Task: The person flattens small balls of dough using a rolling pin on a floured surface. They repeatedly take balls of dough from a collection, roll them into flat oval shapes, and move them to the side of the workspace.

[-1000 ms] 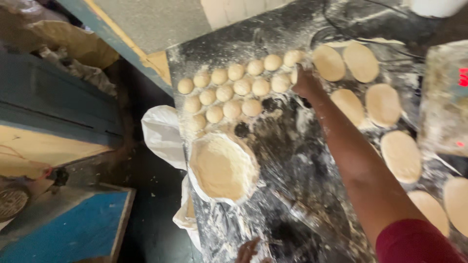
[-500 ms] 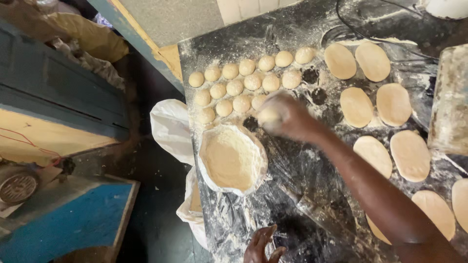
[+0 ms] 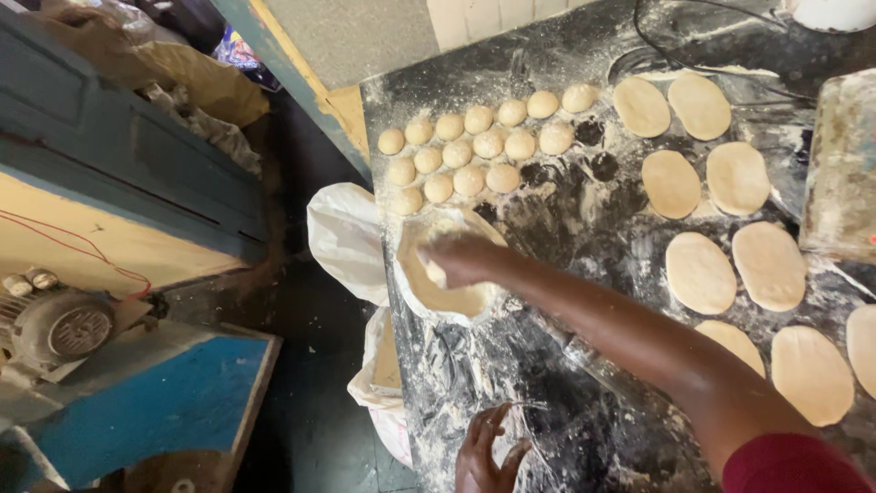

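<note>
My right hand (image 3: 461, 258) is closed around a small dough ball and hovers over the open bag of flour (image 3: 444, 297) at the table's left edge. My left hand (image 3: 486, 452) rests with fingers spread on the floury black tabletop (image 3: 566, 219) near the front. Several round dough balls (image 3: 474, 155) lie in rows beyond the flour bag. Several flattened oval dough pieces (image 3: 700, 272) lie across the right half of the table.
A white sack (image 3: 347, 239) hangs off the table's left side. A blue machine with a grey motor (image 3: 68, 329) stands at the lower left. A dusty board (image 3: 839, 169) sits at the right edge, with a black cable (image 3: 693, 64) at the back.
My right hand reached to the far dough balls, picked one up, and came back toward me to the flour bag. My left hand has come further into view at the bottom.
</note>
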